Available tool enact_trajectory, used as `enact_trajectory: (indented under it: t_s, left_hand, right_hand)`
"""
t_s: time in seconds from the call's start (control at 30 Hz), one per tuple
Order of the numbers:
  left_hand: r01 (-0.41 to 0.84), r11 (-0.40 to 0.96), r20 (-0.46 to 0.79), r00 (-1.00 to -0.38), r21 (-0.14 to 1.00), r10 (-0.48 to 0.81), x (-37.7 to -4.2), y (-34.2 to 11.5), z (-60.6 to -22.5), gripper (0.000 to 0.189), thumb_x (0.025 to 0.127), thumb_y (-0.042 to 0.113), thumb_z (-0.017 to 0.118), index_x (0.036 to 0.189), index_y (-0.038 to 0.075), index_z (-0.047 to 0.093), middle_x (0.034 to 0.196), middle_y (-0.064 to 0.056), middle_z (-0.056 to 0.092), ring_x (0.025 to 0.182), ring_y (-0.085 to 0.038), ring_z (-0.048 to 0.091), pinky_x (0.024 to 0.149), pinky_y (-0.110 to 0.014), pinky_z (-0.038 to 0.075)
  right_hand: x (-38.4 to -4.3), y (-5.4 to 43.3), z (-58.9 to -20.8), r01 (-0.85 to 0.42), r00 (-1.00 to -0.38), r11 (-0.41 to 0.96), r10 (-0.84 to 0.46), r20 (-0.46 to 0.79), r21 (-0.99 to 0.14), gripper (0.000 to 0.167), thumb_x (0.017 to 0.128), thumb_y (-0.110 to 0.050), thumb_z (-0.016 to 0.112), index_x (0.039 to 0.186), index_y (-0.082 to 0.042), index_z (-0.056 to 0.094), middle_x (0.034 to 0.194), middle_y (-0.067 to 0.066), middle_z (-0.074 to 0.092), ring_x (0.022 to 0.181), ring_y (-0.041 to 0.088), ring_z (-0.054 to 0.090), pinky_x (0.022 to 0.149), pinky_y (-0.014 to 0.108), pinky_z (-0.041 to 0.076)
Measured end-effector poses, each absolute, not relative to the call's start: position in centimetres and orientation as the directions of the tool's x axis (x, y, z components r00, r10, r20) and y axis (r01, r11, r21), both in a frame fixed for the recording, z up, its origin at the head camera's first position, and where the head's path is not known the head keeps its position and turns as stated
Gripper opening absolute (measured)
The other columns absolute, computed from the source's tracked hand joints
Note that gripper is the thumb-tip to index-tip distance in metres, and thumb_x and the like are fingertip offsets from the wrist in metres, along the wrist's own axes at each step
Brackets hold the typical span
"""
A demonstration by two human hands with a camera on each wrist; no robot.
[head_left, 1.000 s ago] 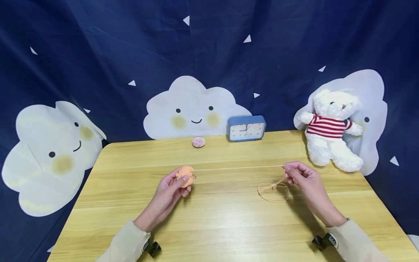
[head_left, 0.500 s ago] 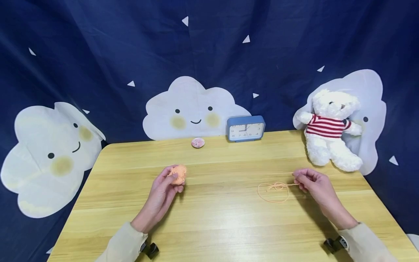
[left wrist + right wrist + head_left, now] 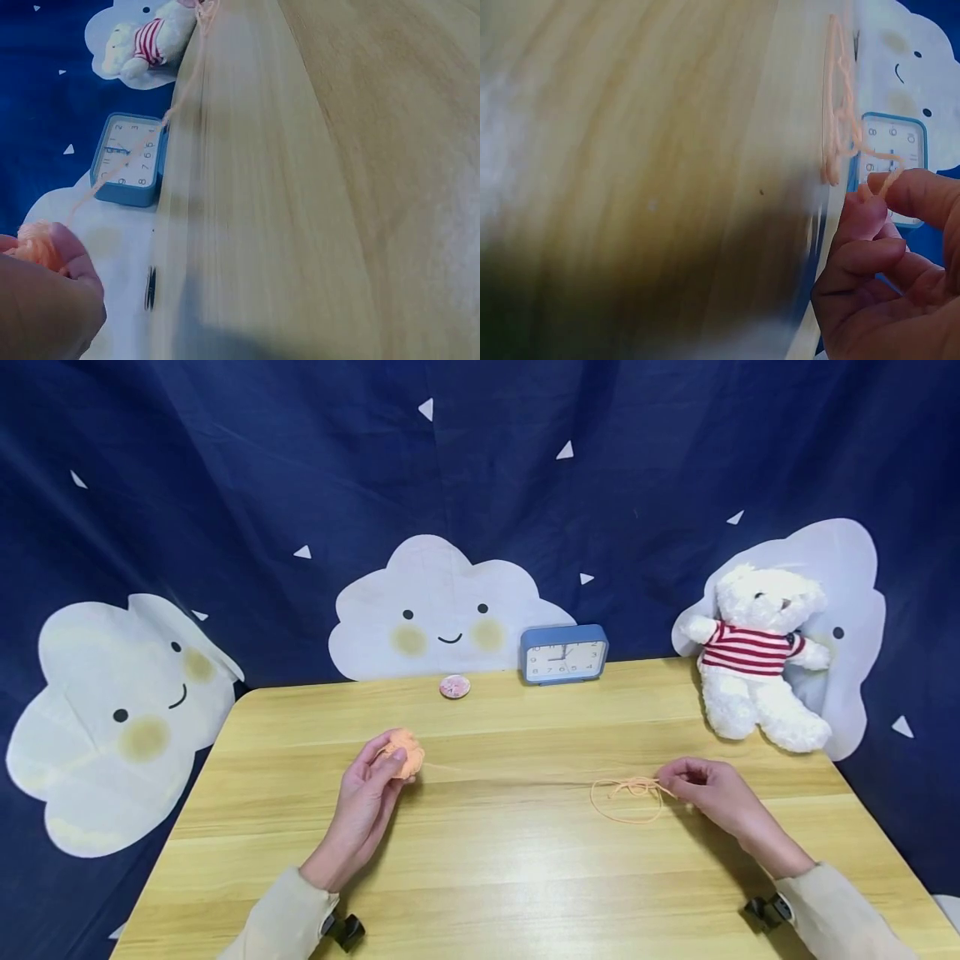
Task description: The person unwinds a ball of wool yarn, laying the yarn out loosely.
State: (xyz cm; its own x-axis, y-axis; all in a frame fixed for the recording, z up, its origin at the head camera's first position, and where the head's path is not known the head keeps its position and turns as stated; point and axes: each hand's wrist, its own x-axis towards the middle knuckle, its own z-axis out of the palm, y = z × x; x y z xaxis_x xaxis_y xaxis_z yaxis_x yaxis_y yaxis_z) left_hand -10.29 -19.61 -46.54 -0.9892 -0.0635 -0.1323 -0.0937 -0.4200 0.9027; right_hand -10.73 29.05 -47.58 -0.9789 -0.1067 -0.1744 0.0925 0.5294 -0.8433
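- I judge the yarn work to be partway along: a bundle of peach yarn [image 3: 411, 753] is already gathered in the left hand [image 3: 369, 795], while loose loops [image 3: 637, 787] lie on the table [image 3: 487, 868] near the right hand [image 3: 712, 795].
- On my feed the two hands are well apart. The left one clasps the bundle above the table, thumb across its front; the right one pinches yarn between thumb and finger, just beside the loops, as the right wrist view shows me.
- A single strand [image 3: 166, 118] leaves the bundle and crosses toward the right side. In the head view it fades against the wood, so I cannot follow it all the way.
- What is left, as I read it: the loops and that crossing strand are outside the bundle. Whether yarn is going onto the bundle or coming off it, I cannot tell from here.
- Against the frame from a second ago, the strand has gone from a taut, clear line to a faint one that looks slacker to me.
- The left hand and its bundle now sit a little further left; the right hand is lower in the view, closer to the person.
- The loops keep nearly the same spot, and the blue clock [image 3: 564, 662], pink disc [image 3: 454, 686] and white bear [image 3: 761, 652] look unmoved.
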Motion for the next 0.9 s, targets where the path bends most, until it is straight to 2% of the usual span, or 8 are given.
enact_trajectory:
  t_s: [0.13, 0.23, 0.4, 0.57, 0.67, 0.73, 0.9]
  left_hand:
    - [-0.101, -0.382, -0.134, -0.989, 0.919, -0.062, -10.5, -19.3, -46.7, 0.049, 0.108, -0.002, 0.062, 0.156, 0.001, 0.051, 0.118, -0.006, 0.07, 0.1, -0.015, 0.068, 0.084, -0.025, 0.059]
    - [-0.105, -0.369, -0.139, -0.988, 0.924, -0.068, -10.6, -18.9, -46.8, 0.043, 0.107, -0.002, 0.064, 0.149, 0.0, 0.056, 0.114, -0.005, 0.073, 0.099, -0.013, 0.07, 0.085, -0.024, 0.058]
    - [-0.104, -0.409, -0.139, -0.989, 0.907, -0.056, -10.7, -18.6, -46.8, 0.031, 0.107, -0.005, 0.064, 0.137, 0.001, 0.061, 0.12, -0.007, 0.073, 0.107, -0.015, 0.071, 0.093, -0.025, 0.059]
    - [-0.134, -0.439, -0.169, -0.985, 0.888, -0.042, -10.8, -18.4, -46.6, 0.026, 0.107, -0.004, 0.063, 0.132, 0.001, 0.058, 0.122, -0.009, 0.071, 0.107, -0.016, 0.071, 0.094, -0.026, 0.059]
    - [-0.154, -0.443, -0.186, -0.982, 0.883, -0.028, -10.7, -18.4, -46.5, 0.026, 0.108, -0.003, 0.063, 0.132, 0.001, 0.056, 0.123, -0.01, 0.07, 0.107, -0.016, 0.07, 0.093, -0.026, 0.059]
    - [-0.165, -0.448, -0.194, -0.981, 0.879, -0.019, -10.7, -18.4, -46.4, 0.027, 0.108, -0.004, 0.062, 0.133, 0.001, 0.055, 0.124, -0.011, 0.07, 0.108, -0.017, 0.07, 0.094, -0.027, 0.059]
    - [-0.174, -0.432, -0.189, -0.982, 0.885, 0.008, -10.5, -18.3, -46.1, 0.026, 0.108, -0.003, 0.062, 0.133, 0.001, 0.056, 0.125, -0.011, 0.07, 0.108, -0.016, 0.07, 0.094, -0.027, 0.059]
  right_hand:
    - [-10.9, 28.9, -47.7, 0.077, -0.979, 0.51, -0.126, -0.163, -0.857, 0.024, 0.106, -0.011, 0.071, 0.12, 0.008, 0.073, 0.099, 0.008, 0.073, 0.078, 0.014, 0.06, 0.062, 0.029, 0.05]
    - [-10.9, 28.7, -47.8, 0.08, -0.98, 0.492, -0.121, -0.16, -0.867, 0.024, 0.106, -0.01, 0.07, 0.122, 0.008, 0.072, 0.102, 0.009, 0.074, 0.081, 0.014, 0.061, 0.062, 0.03, 0.051]
    - [-10.7, 28.1, -47.3, 0.1, -0.987, 0.462, -0.063, -0.145, -0.881, 0.026, 0.109, -0.013, 0.067, 0.125, 0.007, 0.071, 0.107, 0.007, 0.074, 0.081, 0.014, 0.062, 0.066, 0.029, 0.053]
    - [-10.6, 26.3, -47.0, 0.151, -0.985, 0.298, -0.033, -0.168, -0.943, 0.031, 0.109, -0.016, 0.067, 0.128, 0.008, 0.068, 0.096, 0.001, 0.07, 0.075, 0.013, 0.059, 0.063, 0.026, 0.051]
    - [-10.7, 24.5, -47.0, 0.163, -0.982, 0.192, -0.067, -0.179, -0.968, 0.035, 0.11, -0.017, 0.067, 0.132, 0.01, 0.065, 0.095, 0.005, 0.068, 0.077, 0.013, 0.058, 0.064, 0.026, 0.051]
    - [-10.9, 23.1, -46.9, 0.163, -0.978, 0.151, -0.105, -0.18, -0.975, 0.037, 0.11, -0.017, 0.067, 0.135, 0.01, 0.063, 0.101, 0.009, 0.069, 0.081, 0.015, 0.06, 0.067, 0.026, 0.052]
    - [-12.0, 19.4, -46.9, 0.149, -0.952, 0.121, -0.25, -0.175, -0.981, 0.039, 0.109, -0.016, 0.067, 0.14, 0.007, 0.063, 0.128, 0.023, 0.069, 0.095, 0.023, 0.067, 0.081, 0.029, 0.058]
